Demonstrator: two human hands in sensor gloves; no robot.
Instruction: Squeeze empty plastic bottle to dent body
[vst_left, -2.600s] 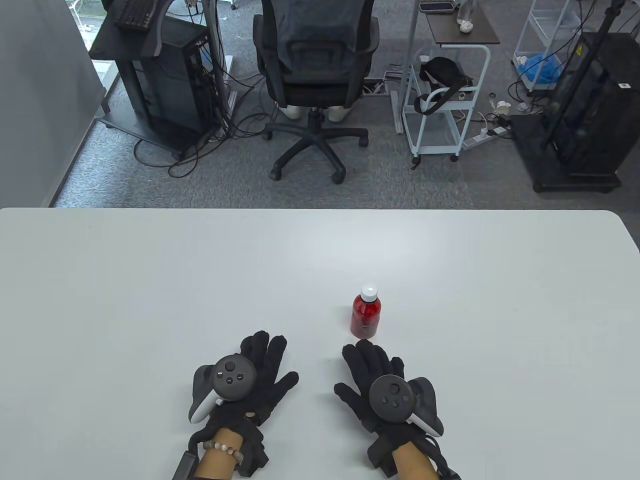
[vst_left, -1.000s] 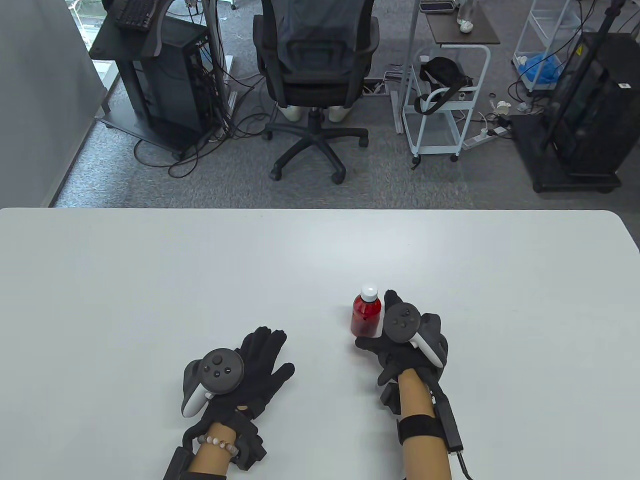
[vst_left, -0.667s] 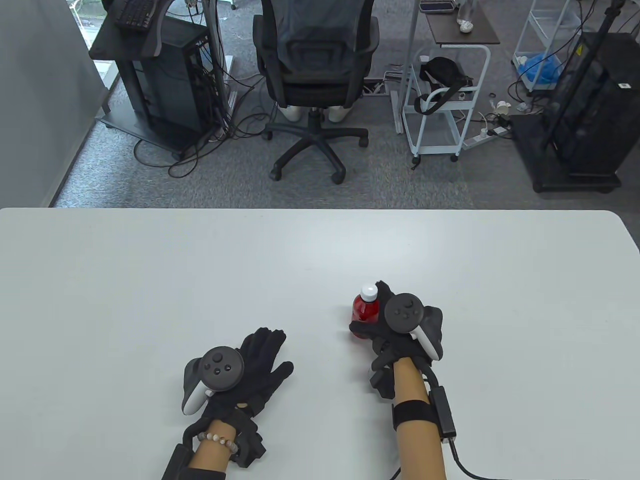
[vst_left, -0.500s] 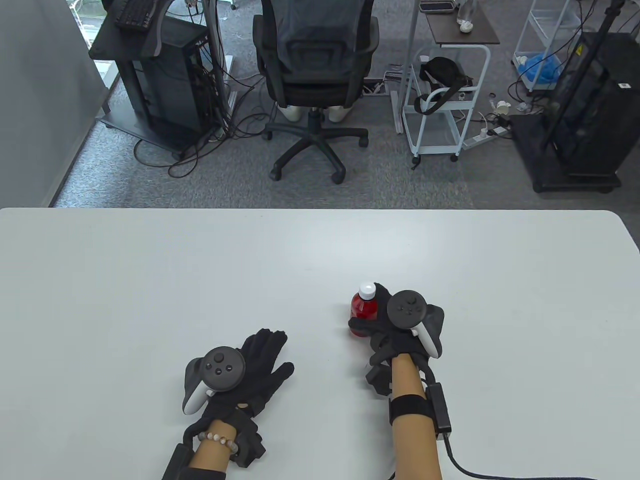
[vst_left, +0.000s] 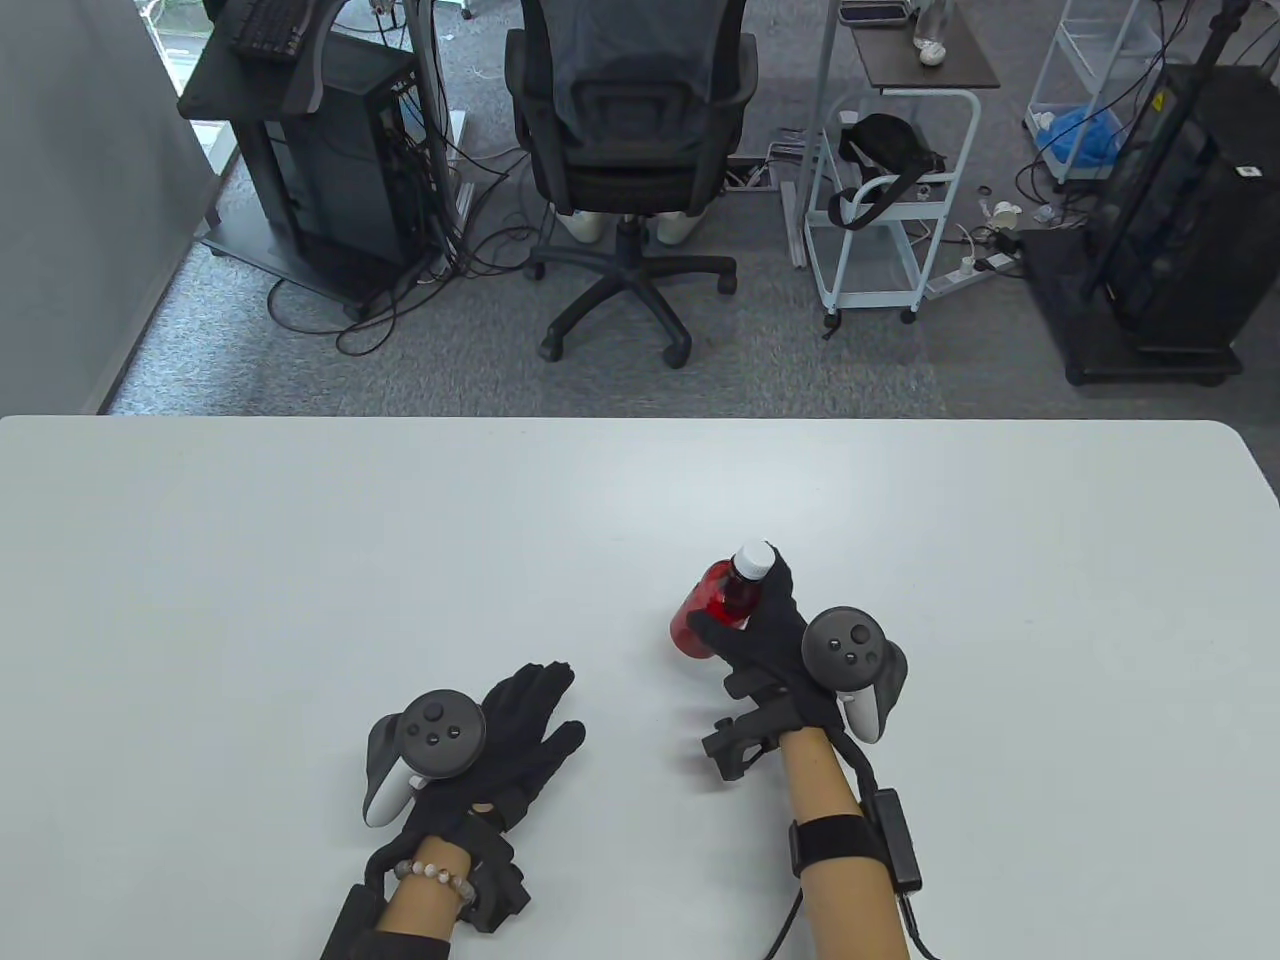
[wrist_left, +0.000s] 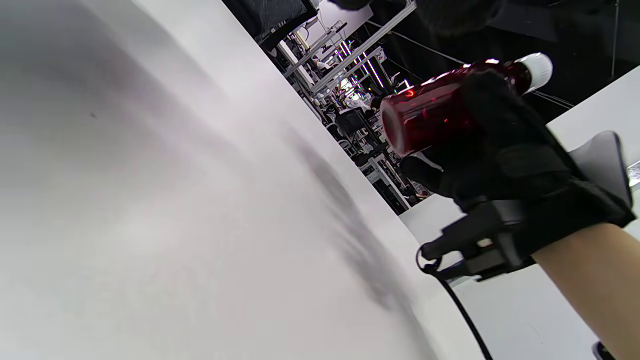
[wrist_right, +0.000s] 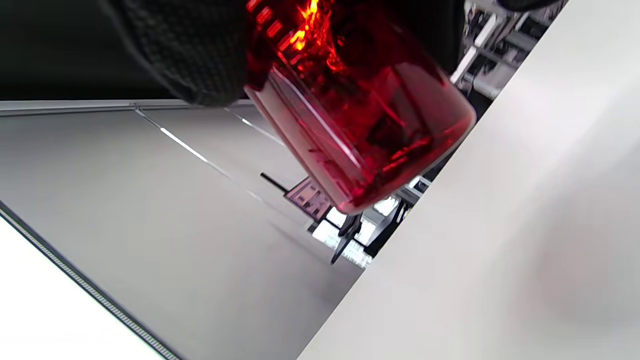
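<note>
A small red plastic bottle (vst_left: 708, 606) with a white cap is held off the white table (vst_left: 300, 560), tilted with its cap up and to the right. My right hand (vst_left: 755, 625) grips it around the body. The left wrist view shows the bottle (wrist_left: 425, 117) in the right hand (wrist_left: 500, 145) above the table. The right wrist view shows its red base (wrist_right: 370, 125) close up under my gloved fingers (wrist_right: 190, 50). My left hand (vst_left: 520, 725) rests flat on the table, fingers spread, holding nothing.
The table's far edge (vst_left: 640, 420) runs across the middle of the table view. Beyond it stand an office chair (vst_left: 630, 150), a white cart (vst_left: 890, 200) and dark equipment racks on the floor.
My right hand reached from the table to the bottle, closed around its body, then lifted and tilted it off the table. The left hand has stayed in place.
</note>
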